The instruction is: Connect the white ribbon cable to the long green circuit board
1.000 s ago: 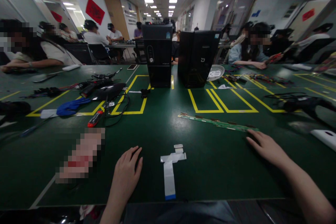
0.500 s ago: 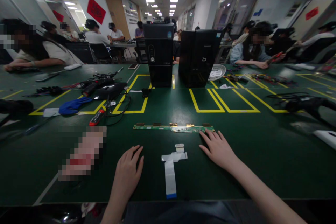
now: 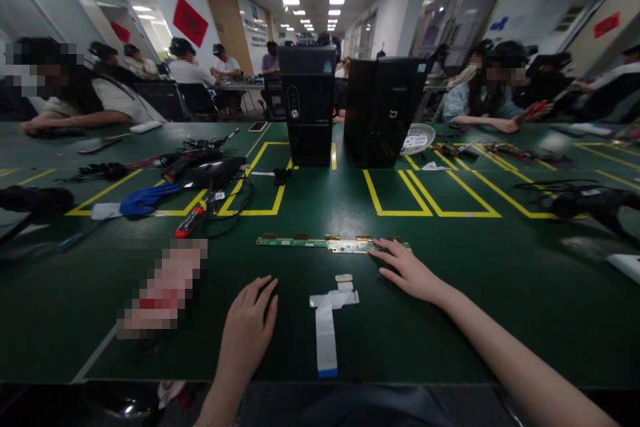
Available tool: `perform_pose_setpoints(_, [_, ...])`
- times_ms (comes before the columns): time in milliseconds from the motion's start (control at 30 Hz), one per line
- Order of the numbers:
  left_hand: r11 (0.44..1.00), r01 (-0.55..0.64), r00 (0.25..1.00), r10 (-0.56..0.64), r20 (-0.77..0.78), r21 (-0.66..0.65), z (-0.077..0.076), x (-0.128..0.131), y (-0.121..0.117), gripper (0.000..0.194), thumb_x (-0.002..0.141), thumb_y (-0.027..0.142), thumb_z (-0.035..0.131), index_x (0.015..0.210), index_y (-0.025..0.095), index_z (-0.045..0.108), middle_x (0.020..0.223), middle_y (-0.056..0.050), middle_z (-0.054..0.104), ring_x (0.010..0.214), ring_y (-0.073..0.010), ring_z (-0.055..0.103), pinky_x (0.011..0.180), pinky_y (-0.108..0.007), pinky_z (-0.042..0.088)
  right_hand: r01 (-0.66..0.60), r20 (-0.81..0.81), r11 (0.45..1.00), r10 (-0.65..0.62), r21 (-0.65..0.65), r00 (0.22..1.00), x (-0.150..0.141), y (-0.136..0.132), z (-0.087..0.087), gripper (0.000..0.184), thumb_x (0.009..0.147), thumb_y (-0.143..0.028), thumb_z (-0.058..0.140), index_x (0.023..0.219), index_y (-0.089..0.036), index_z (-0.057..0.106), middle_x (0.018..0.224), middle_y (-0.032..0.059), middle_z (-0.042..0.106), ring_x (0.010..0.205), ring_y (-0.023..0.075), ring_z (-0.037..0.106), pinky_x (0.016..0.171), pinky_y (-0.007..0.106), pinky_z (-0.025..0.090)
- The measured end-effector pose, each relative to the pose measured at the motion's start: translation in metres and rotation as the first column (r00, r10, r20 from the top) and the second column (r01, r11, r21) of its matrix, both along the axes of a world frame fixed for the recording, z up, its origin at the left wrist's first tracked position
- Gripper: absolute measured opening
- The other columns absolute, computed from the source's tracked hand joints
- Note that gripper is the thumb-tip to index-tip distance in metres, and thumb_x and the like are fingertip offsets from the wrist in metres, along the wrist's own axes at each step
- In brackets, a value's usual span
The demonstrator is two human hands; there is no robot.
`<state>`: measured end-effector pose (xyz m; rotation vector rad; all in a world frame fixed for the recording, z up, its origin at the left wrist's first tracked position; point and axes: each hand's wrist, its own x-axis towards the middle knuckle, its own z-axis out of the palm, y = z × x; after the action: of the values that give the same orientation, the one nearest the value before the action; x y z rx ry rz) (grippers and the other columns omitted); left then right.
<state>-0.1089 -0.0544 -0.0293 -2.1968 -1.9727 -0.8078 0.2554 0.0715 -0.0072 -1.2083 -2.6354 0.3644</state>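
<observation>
A long, narrow green circuit board [image 3: 345,246] with gold-coloured tabs along its far edge lies crosswise on the green table. My right hand [image 3: 413,273] rests over the board's right end, fingers stretched out and touching or just above it; that end is partly hidden. Nearer to me lies a white flat ribbon cable [image 3: 327,337] with a blue end, folded into a T shape. My left hand [image 3: 251,320] lies on the table to the left of the cable, fingers loosely spread and holding nothing.
Two black computer towers [image 3: 307,107] stand beyond the board. At left lie a red-and-black screwdriver [image 3: 191,220], a blue glove [image 3: 147,200] and black cables. A white basket [image 3: 419,139] sits behind the right tower. Yellow tape [image 3: 405,213] marks the tabletop. Several people sit around.
My right hand has slid left along the board, its fingers reaching further over it. My left hand keeps its place beside the cable. The view has shifted slightly.
</observation>
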Motion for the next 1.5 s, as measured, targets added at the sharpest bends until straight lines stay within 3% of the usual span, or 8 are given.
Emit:
perform_pose_setpoints(133, [0.99,0.138,0.989,-0.136,0.056,-0.026,0.008,0.036,-0.001,0.033,0.096,0.027,0.041,0.123,0.02,0.06,0.124,-0.009,0.062,0.12,-0.0255,0.055,0.099,-0.045,0.049,-0.024,0.0,0.999,0.024,0.025,1.0,-0.009,-0.006,-0.004,0.052,0.096,-0.05,0.04,0.141,-0.026,0.047,0.15,0.0087,0.036,0.14,0.0263,0.031,0.114,0.054,0.025])
perform_pose_setpoints(267, [0.916,0.388,0.921,-0.386,0.04,-0.099,0.013,0.081,0.002,0.036,0.096,0.025,0.045,0.131,0.019,0.054,0.135,-0.009,0.057,0.129,-0.0255,0.048,0.104,-0.045,0.046,-0.075,-0.009,0.996,0.076,0.045,0.997,-0.02,-0.015,-0.006,0.055,0.095,-0.051,0.043,0.143,-0.026,0.043,0.151,0.01,0.035,0.14,0.0269,0.029,0.114,0.054,0.025])
perform_pose_setpoints(400, [0.895,0.422,0.905,-0.425,0.014,-0.148,0.013,0.105,0.008,0.041,0.096,0.026,0.048,0.135,0.016,0.049,0.138,-0.012,0.055,0.13,-0.0265,0.046,0.106,-0.047,0.043,-0.099,-0.014,0.994,0.1,0.036,0.995,-0.028,-0.025,-0.008,0.054,0.095,-0.05,0.043,0.143,-0.026,0.043,0.152,0.0093,0.033,0.141,0.0265,0.027,0.115,0.054,0.025])
perform_pose_setpoints(700, [0.879,0.438,0.896,-0.443,0.017,-0.19,0.007,0.11,0.012,0.043,0.095,0.028,0.048,0.137,0.016,0.046,0.139,-0.012,0.054,0.129,-0.026,0.048,0.108,-0.048,0.04,-0.09,-0.028,0.996,0.091,0.026,0.995,-0.03,-0.037,-0.007,0.053,0.095,-0.049,0.043,0.144,-0.027,0.042,0.151,0.009,0.036,0.142,0.0266,0.025,0.116,0.054,0.023])
perform_pose_setpoints(1033, [0.869,0.45,0.885,-0.464,-0.025,-0.205,0.007,0.109,0.014,0.047,0.096,0.031,0.048,0.139,0.014,0.043,0.142,-0.012,0.052,0.133,-0.0256,0.044,0.111,-0.047,0.037,-0.109,-0.018,0.994,0.11,0.021,0.994,-0.028,-0.034,-0.007,0.052,0.096,-0.048,0.041,0.144,-0.029,0.041,0.154,0.008,0.031,0.142,0.0255,0.027,0.115,0.053,0.025])
perform_pose_setpoints(1300, [0.86,0.467,0.866,-0.492,-0.088,-0.205,0.005,0.106,0.016,0.053,0.097,0.037,0.045,0.145,0.016,0.037,0.147,-0.011,0.047,0.136,-0.0265,0.04,0.109,-0.049,0.038,-0.132,-0.044,0.991,0.134,0.031,0.99,-0.025,-0.03,-0.006,0.047,0.096,-0.044,0.043,0.141,-0.028,0.047,0.151,0.0087,0.036,0.14,0.0247,0.031,0.115,0.052,0.026])
perform_pose_setpoints(1500, [0.859,0.465,0.863,-0.494,-0.107,-0.213,0.008,0.107,0.018,0.048,0.097,0.032,0.046,0.142,0.015,0.042,0.146,-0.01,0.048,0.136,-0.0272,0.04,0.108,-0.047,0.039,-0.134,-0.054,0.99,0.136,0.034,0.989,-0.025,-0.029,-0.006,0.046,0.096,-0.044,0.043,0.139,-0.029,0.048,0.15,0.0076,0.037,0.139,0.0243,0.032,0.114,0.053,0.026])
